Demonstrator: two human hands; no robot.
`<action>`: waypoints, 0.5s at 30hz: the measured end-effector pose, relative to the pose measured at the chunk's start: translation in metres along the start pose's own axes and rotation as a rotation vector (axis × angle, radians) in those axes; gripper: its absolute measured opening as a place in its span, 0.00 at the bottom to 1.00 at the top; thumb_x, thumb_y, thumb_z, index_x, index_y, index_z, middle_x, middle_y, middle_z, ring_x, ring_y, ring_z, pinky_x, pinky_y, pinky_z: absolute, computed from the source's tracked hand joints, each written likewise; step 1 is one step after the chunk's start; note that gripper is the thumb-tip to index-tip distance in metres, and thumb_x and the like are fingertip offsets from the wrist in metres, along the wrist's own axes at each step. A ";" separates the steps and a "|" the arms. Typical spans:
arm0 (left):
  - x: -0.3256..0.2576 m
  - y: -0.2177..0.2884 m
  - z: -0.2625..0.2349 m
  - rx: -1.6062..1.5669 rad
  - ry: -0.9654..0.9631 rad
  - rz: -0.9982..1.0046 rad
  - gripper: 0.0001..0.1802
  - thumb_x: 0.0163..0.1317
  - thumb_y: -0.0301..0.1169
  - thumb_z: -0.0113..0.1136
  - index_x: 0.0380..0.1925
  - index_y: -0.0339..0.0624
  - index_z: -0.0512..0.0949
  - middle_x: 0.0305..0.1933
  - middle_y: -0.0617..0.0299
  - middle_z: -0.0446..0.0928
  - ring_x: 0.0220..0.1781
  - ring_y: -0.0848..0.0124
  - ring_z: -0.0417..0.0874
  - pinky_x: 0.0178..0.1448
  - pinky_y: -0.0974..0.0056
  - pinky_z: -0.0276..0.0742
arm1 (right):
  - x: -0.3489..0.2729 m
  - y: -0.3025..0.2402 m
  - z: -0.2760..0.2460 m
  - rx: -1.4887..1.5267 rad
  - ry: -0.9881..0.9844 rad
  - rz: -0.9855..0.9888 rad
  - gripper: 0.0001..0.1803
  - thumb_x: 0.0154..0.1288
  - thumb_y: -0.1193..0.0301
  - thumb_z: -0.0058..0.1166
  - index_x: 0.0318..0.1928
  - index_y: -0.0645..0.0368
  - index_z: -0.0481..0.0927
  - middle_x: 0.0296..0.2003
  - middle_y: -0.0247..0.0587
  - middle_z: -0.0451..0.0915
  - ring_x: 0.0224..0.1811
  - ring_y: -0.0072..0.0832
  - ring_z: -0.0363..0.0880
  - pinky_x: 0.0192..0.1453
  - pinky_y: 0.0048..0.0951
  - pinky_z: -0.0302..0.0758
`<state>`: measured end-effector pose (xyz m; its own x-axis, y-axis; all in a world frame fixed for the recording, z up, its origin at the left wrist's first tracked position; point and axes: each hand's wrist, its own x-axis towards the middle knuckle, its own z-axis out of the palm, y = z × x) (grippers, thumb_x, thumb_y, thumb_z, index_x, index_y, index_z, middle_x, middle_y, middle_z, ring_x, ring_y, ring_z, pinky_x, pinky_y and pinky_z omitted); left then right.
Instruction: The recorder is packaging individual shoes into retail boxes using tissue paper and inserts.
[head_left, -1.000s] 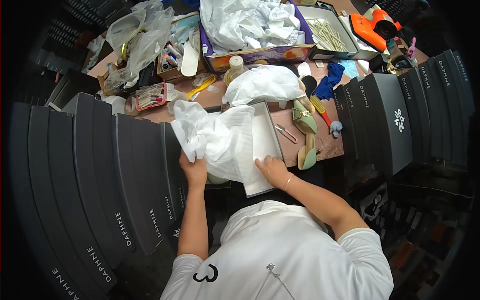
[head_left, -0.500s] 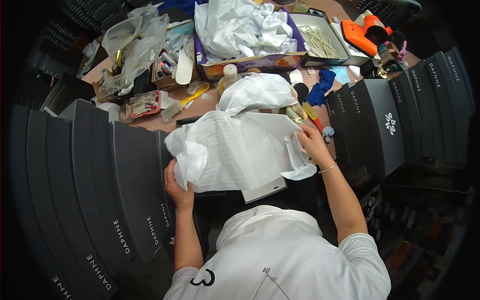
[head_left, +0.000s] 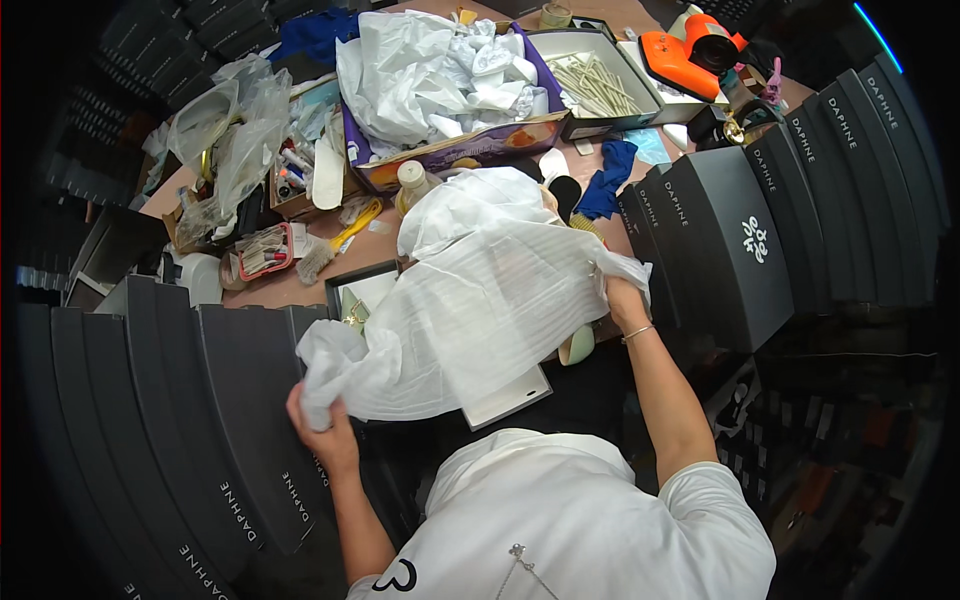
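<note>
Two hands (head_left: 327, 428) (head_left: 625, 303) well apart; paper (head_left: 470, 315) between

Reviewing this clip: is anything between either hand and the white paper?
Nothing visible is. The left hand holds the paper by its bunched left end, the right hand by its right end. The box and green shoe are partly covered by the paper, blocking neither hand.

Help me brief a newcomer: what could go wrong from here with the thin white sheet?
The thin white sheet, spread between the left hand and the right hand, might tear if pulled hard.

The metal ornament beside the sheet's left part could snag it.

The green shoe near the right hand is partly covered by the sheet, so it might get nudged unseen.
</note>
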<state>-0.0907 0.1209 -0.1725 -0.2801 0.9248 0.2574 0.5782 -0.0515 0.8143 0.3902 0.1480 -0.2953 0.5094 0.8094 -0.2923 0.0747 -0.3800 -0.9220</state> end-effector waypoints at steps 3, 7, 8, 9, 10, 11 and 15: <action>0.013 0.015 -0.017 -0.310 0.298 -0.163 0.21 0.72 0.35 0.48 0.51 0.22 0.70 0.53 0.49 0.74 0.50 0.65 0.77 0.53 0.63 0.73 | 0.002 0.006 0.005 -0.130 0.146 -0.118 0.15 0.68 0.68 0.46 0.48 0.66 0.77 0.40 0.46 0.80 0.43 0.32 0.77 0.50 0.31 0.71; 0.035 0.111 -0.006 -0.411 0.680 0.373 0.24 0.71 0.41 0.47 0.50 0.24 0.71 0.53 0.42 0.74 0.53 0.57 0.78 0.57 0.58 0.77 | 0.006 0.004 0.016 -0.130 0.182 -0.148 0.13 0.64 0.71 0.45 0.44 0.67 0.77 0.36 0.50 0.81 0.40 0.37 0.79 0.48 0.34 0.72; 0.034 0.132 0.003 -0.615 0.604 0.625 0.25 0.71 0.41 0.46 0.52 0.25 0.70 0.55 0.41 0.72 0.53 0.56 0.78 0.58 0.57 0.77 | 0.004 0.006 0.015 -0.124 0.188 -0.130 0.13 0.64 0.71 0.45 0.44 0.67 0.77 0.36 0.51 0.81 0.40 0.37 0.79 0.48 0.34 0.72; 0.023 0.143 0.014 -0.246 0.373 0.604 0.23 0.67 0.37 0.48 0.54 0.27 0.70 0.56 0.41 0.71 0.55 0.54 0.76 0.60 0.55 0.74 | 0.000 0.003 0.019 -0.139 0.212 -0.163 0.13 0.64 0.71 0.46 0.44 0.67 0.77 0.37 0.50 0.81 0.40 0.38 0.79 0.48 0.34 0.72; 0.009 0.156 0.019 0.199 0.152 0.659 0.23 0.64 0.33 0.50 0.55 0.29 0.70 0.58 0.42 0.70 0.57 0.51 0.75 0.61 0.53 0.71 | 0.000 0.001 0.023 -0.139 0.207 -0.199 0.13 0.64 0.71 0.46 0.44 0.66 0.77 0.37 0.50 0.81 0.40 0.38 0.79 0.48 0.34 0.72; -0.004 0.168 0.025 0.523 -0.050 0.772 0.24 0.60 0.30 0.51 0.56 0.31 0.70 0.59 0.43 0.69 0.59 0.49 0.73 0.63 0.51 0.69 | 0.000 0.002 0.026 -0.138 0.203 -0.235 0.14 0.64 0.71 0.46 0.45 0.66 0.77 0.37 0.50 0.81 0.41 0.38 0.79 0.48 0.34 0.72; -0.020 0.205 0.165 0.029 -0.882 0.771 0.26 0.45 0.19 0.56 0.50 0.35 0.74 0.61 0.42 0.66 0.64 0.44 0.65 0.68 0.43 0.60 | 0.005 0.008 0.027 -0.179 0.156 -0.338 0.13 0.64 0.71 0.47 0.46 0.65 0.77 0.37 0.49 0.81 0.41 0.38 0.80 0.48 0.35 0.73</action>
<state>0.1598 0.1538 -0.0962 0.7741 0.5942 0.2183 0.3834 -0.7144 0.5854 0.3700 0.1612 -0.3116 0.5532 0.8298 0.0739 0.4010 -0.1875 -0.8967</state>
